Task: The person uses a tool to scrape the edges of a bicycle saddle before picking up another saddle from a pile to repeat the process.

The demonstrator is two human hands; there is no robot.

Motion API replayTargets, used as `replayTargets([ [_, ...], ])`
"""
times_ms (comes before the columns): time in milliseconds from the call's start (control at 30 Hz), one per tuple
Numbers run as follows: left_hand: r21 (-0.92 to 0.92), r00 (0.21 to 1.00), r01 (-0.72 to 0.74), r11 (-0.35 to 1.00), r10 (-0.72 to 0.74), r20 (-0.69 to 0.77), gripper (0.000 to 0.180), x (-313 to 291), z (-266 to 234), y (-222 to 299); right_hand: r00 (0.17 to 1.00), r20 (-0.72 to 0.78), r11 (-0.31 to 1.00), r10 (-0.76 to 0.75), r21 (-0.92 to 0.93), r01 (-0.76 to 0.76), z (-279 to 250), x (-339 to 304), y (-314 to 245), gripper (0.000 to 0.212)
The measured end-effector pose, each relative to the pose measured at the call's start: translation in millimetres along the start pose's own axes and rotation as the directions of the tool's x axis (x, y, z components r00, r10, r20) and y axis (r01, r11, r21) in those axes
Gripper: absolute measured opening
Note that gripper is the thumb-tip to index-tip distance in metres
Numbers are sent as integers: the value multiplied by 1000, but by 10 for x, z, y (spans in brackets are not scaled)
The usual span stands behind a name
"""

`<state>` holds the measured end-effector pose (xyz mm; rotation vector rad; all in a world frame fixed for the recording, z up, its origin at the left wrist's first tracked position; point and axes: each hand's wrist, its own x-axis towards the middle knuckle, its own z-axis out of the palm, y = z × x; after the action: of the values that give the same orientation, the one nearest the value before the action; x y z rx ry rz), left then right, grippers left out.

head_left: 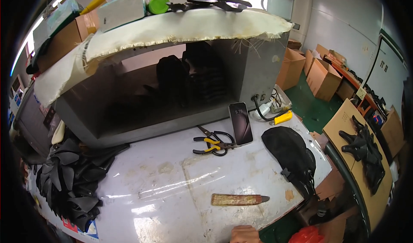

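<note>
Hand, one, bare, probably the right point(245, 234): at the near edge of the white table point(150, 174); fingers appear curled, but the frame cuts it off and I cannot tell whether it grips anything. Left hand: out of view.
Knife-like tool point(238, 199), worn handle: lies just beyond that hand. Hazard: a careless reach could meet its exposed tip.
Phone point(241, 124), propped against the grey box point(264, 66): tugging the pliers point(212, 149) beside it could topple it.
Writing: clock digits on the phone; dark characters on the pale panel point(389, 71), right. Brands: none legible.

White table point(163, 187) (stained): black pieces point(64, 178), pliers point(211, 147), scissors point(205, 131), phone point(241, 124), brown-handled tool point(236, 199).
</note>
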<state>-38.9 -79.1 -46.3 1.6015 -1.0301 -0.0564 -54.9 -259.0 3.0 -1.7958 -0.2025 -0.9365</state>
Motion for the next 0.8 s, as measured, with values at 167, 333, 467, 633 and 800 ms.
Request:
replayTargets([
  [167,-113,987,-116,987,102,-121,32,137,-52,-26,998,14,998,-59,-12,59,0,-78,72,56],
  [333,-17,906,305,952,-295,-302,24,390,-439,136,971,49,934,233,-288,-210,24,69,-156,38],
  [467,-60,659,95,994,-108,-744,40,312,-491,183,992,106,914,69,-405,-20,-12,-226,-180,27],
  [633,54,641,68,996,-3,-768,51,311,-245,338,997,57,951,-51,-302,66,-206,-250,43,34],
  [800,-302,639,112,947,-301,-707,44,536,-414,331,597,648,686,473,154,-711,-639,4,-446,40],
])
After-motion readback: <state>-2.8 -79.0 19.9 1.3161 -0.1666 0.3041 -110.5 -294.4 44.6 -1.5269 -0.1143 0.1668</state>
